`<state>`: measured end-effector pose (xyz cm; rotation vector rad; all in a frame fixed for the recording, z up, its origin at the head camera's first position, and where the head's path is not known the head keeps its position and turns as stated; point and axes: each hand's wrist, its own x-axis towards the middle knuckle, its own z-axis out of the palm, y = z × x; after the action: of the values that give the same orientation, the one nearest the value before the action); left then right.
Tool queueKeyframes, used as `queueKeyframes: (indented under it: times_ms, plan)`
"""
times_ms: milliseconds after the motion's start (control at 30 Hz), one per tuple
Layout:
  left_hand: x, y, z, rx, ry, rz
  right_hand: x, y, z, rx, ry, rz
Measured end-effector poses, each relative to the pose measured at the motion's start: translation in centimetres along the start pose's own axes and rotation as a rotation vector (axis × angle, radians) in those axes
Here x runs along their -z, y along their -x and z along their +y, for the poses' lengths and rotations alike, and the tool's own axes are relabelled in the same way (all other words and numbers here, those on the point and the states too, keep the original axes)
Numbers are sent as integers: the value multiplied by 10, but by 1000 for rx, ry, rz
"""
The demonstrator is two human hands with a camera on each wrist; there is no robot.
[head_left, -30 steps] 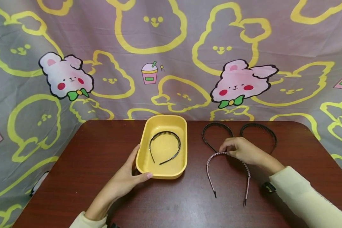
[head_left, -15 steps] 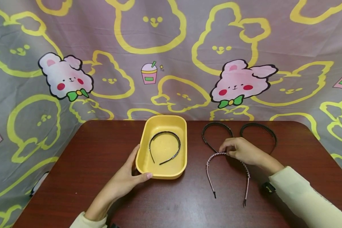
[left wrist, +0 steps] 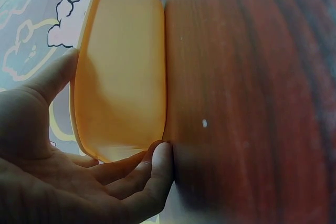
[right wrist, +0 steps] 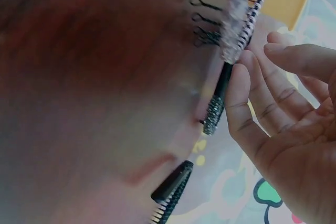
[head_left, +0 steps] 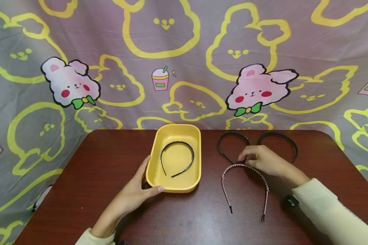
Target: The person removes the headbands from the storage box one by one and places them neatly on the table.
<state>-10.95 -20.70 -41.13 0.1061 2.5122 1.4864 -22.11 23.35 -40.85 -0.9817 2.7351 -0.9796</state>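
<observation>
A yellow plastic container stands on the table with a black toothed headband inside. My left hand grips its near left corner, thumb at the rim. In the left wrist view, its fingers curl at the container's lower edge. Right of the container lies a pink wrapped headband, its ends toward me. Over its top stands my right hand, thumb and fingers apart in the right wrist view. There the fingertips sit right at a black headband end.
Two more black toothed headbands lie at the back right, the left one and the right one, partly hidden by my right hand. The dark wooden table ends at a patterned cloth behind.
My right hand has let go of the pink headband and moved slightly back and to the right. The pink headband, the container and my left hand stay where they were.
</observation>
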Motion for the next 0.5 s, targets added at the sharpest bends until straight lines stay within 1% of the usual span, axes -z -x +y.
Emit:
queueKeyframes:
  times_ms: [67, 267, 500]
  plan:
    - [0, 0, 0, -2, 5, 0, 2, 0, -1, -3, 22, 8]
    - [-1, 0, 0, -3, 5, 4, 11, -1, -8, -23, 37, 34]
    - [-1, 0, 0, -5, 10, 5, 16, -6, -17, -42, 46, 38]
